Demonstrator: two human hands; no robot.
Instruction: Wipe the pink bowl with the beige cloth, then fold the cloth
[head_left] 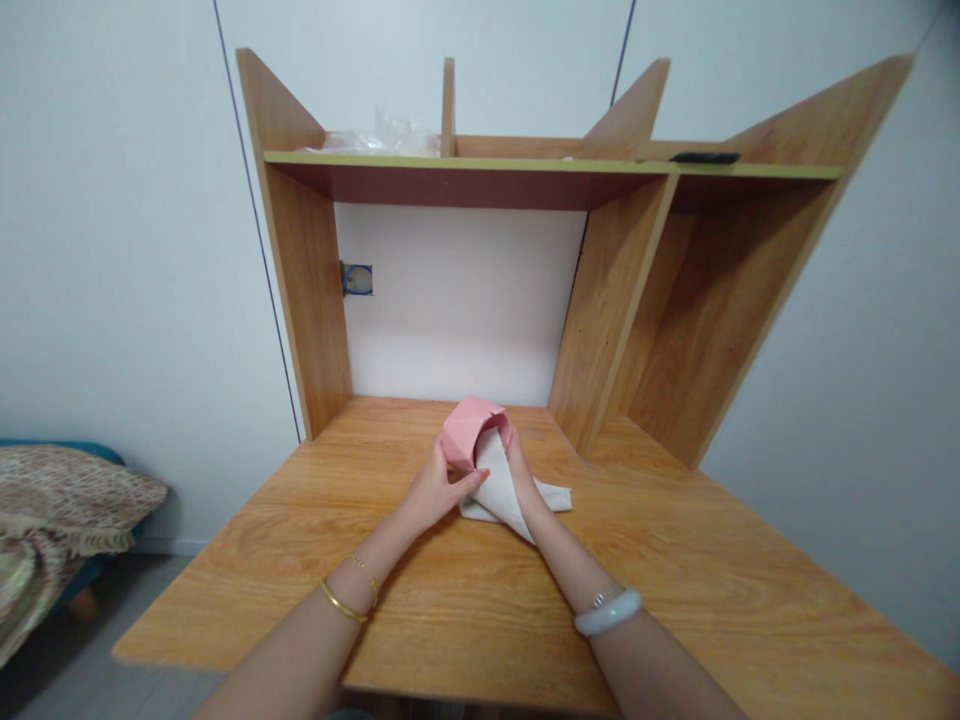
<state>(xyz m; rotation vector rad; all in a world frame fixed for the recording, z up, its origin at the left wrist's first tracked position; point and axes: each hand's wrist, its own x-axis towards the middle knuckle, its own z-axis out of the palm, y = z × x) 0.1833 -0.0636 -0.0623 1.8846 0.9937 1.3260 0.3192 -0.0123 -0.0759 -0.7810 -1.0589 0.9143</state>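
A: What was the largest thing there?

B: The pale wall (112, 200), crossed by dark upright seams. In front of it stood the wooden table (690, 570), and at the back of that rose a wooden shelf unit (300, 290) with a yellow-green shelf edge.

A: And off to the side?

B: Left of the table, a patterned, fringed blanket (67, 490) lay draped over something blue. Crumpled clear plastic (386, 135) sat in the shelf unit's top left compartment.

A: Where was the cloth?

B: The light grey cloth (501, 490) lay partly on the table, with one part rising into the mouth of the pink container (463, 428).

A: How were the hands placed?

B: The left hand (430, 487) had its grip pinching the container's left side, thumb by the rim, against the cloth. The right hand (519, 470) was at the right side; its fingertips were hidden, so I couldn't tell how its grip stood.

A: And the container?

B: Between both hands, over the table, tilted with its mouth toward the person.

A: Anything smaller?

B: A flat black object (705, 158) in the top right compartment, then a pale bangle (609, 612) on the right wrist and a thinner gold bangle (343, 603) on the left.
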